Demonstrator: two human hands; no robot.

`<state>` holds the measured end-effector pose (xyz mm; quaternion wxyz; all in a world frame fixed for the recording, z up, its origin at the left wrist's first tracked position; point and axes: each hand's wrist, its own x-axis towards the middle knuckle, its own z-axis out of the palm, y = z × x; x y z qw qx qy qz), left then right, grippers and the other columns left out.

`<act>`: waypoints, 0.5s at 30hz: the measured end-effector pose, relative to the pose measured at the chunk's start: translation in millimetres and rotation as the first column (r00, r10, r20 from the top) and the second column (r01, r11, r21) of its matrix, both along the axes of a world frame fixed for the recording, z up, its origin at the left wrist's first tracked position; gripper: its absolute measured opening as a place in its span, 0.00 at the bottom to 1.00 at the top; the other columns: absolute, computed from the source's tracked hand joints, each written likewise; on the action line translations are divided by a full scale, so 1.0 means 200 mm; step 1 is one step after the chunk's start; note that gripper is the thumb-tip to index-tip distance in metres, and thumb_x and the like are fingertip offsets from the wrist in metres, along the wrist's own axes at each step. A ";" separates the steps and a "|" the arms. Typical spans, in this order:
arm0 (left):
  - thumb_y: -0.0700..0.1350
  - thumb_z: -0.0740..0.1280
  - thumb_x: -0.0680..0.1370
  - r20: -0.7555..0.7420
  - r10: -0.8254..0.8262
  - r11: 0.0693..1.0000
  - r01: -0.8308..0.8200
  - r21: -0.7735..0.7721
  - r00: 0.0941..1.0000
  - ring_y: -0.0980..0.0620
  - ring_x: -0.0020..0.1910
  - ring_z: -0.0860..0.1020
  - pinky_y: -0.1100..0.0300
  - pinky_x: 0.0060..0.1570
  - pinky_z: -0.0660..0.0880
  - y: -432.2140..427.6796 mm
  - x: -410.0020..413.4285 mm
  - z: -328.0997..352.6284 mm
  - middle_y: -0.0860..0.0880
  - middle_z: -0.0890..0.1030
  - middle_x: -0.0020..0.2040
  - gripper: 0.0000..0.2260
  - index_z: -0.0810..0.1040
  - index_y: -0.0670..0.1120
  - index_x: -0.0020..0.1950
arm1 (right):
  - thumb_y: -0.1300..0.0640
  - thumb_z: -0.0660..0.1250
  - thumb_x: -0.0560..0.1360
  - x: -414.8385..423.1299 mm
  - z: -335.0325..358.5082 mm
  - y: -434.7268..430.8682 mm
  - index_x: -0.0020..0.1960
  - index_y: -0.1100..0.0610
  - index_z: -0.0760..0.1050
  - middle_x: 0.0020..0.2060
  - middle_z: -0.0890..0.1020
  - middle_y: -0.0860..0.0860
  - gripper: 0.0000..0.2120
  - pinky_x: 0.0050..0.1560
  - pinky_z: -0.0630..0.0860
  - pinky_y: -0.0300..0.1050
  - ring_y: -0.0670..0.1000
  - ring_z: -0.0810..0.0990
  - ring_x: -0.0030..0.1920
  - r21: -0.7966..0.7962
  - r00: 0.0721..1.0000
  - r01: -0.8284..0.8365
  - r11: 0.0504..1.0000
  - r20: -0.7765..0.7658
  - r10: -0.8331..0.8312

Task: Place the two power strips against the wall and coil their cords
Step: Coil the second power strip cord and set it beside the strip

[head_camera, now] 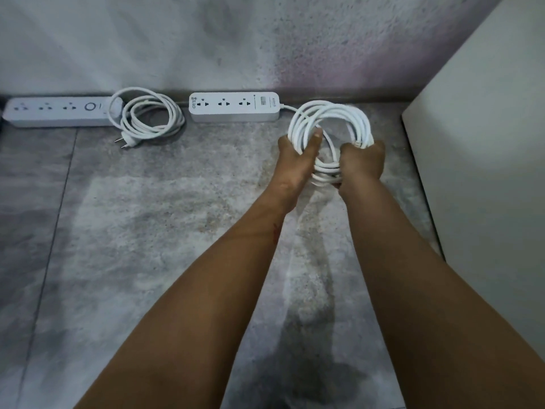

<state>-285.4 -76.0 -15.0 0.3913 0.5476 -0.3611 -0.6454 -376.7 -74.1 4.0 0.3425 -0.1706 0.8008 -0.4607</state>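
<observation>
Two white power strips lie along the foot of the wall. The left strip [57,111] has its cord [149,117] lying coiled on the floor beside it, plug end toward me. The right strip [234,107] has a thick white cord [330,119] wound into a coil, which both hands hold just right of the strip. My left hand [298,156] grips the coil's left side, thumb across the loops. My right hand [361,162] grips its near right side, fingers closed around the loops. The coil's plug is hidden.
The floor [132,216] is grey mottled tile with a grout line at the left. A pale cabinet or panel [486,143] stands at the right, close to the coil. The rough grey wall [206,39] runs across the back.
</observation>
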 end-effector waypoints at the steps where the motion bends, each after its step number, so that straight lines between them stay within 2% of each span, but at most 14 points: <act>1: 0.56 0.64 0.79 0.043 0.014 0.999 -0.012 -0.047 0.999 0.50 0.46 0.82 0.60 0.43 0.79 -0.02 0.00 0.00 0.46 0.80 0.48 0.23 0.65 0.43 0.68 | 0.62 0.63 0.73 0.00 0.00 0.00 0.61 0.55 0.69 0.50 0.80 0.56 0.17 0.47 0.82 0.58 0.59 0.83 0.47 0.023 0.991 0.028 0.999 0.134 -0.030; 3: 0.49 0.63 0.81 0.077 0.039 0.993 -0.030 -0.116 0.996 0.49 0.41 0.81 0.58 0.39 0.78 -0.05 0.00 0.01 0.47 0.78 0.44 0.15 0.68 0.43 0.64 | 0.61 0.64 0.72 0.00 0.01 0.02 0.63 0.57 0.70 0.51 0.82 0.57 0.20 0.38 0.82 0.53 0.57 0.85 0.42 0.080 0.947 -0.016 0.997 0.322 -0.011; 5: 0.46 0.62 0.82 0.061 0.022 0.989 -0.012 -0.148 0.998 0.50 0.37 0.78 0.57 0.36 0.76 -0.10 0.01 0.02 0.48 0.77 0.41 0.12 0.70 0.42 0.63 | 0.58 0.68 0.72 -0.03 0.01 0.02 0.62 0.58 0.73 0.50 0.83 0.55 0.19 0.33 0.76 0.41 0.52 0.83 0.40 0.097 0.951 -0.110 0.989 0.299 0.077; 7: 0.42 0.61 0.82 0.025 -0.046 0.982 0.050 -0.183 0.999 0.54 0.31 0.75 0.60 0.31 0.74 -0.15 0.03 0.02 0.49 0.76 0.39 0.10 0.71 0.41 0.63 | 0.55 0.70 0.71 -0.07 -0.01 0.01 0.62 0.60 0.72 0.52 0.82 0.55 0.22 0.37 0.75 0.42 0.53 0.82 0.44 0.041 0.972 -0.156 0.987 0.185 0.146; 10: 0.41 0.62 0.82 -0.009 -0.227 0.945 0.218 -0.245 0.974 0.57 0.27 0.74 0.62 0.29 0.73 -0.20 0.04 0.03 0.50 0.76 0.37 0.11 0.72 0.42 0.63 | 0.53 0.72 0.70 -0.12 -0.01 -0.03 0.68 0.55 0.64 0.54 0.78 0.52 0.30 0.50 0.76 0.46 0.53 0.79 0.52 -0.017 0.963 -0.271 0.963 -0.023 0.270; 13: 0.40 0.64 0.81 -0.034 -0.389 0.899 0.372 -0.230 0.920 0.56 0.26 0.72 0.59 0.30 0.72 -0.25 0.05 0.02 0.54 0.77 0.32 0.13 0.72 0.42 0.66 | 0.52 0.74 0.68 -0.17 0.00 -0.08 0.70 0.52 0.64 0.58 0.78 0.52 0.34 0.57 0.77 0.48 0.52 0.79 0.55 0.005 0.869 -0.445 0.895 -0.241 0.433; 15: 0.40 0.64 0.81 -0.065 -0.455 0.876 0.433 -0.213 0.888 0.56 0.24 0.70 0.58 0.31 0.71 -0.28 0.06 0.02 0.54 0.75 0.30 0.15 0.71 0.42 0.68 | 0.49 0.73 0.69 -0.20 -0.01 -0.10 0.68 0.53 0.67 0.56 0.80 0.52 0.31 0.57 0.77 0.50 0.53 0.80 0.54 0.052 0.800 -0.494 0.868 -0.364 0.477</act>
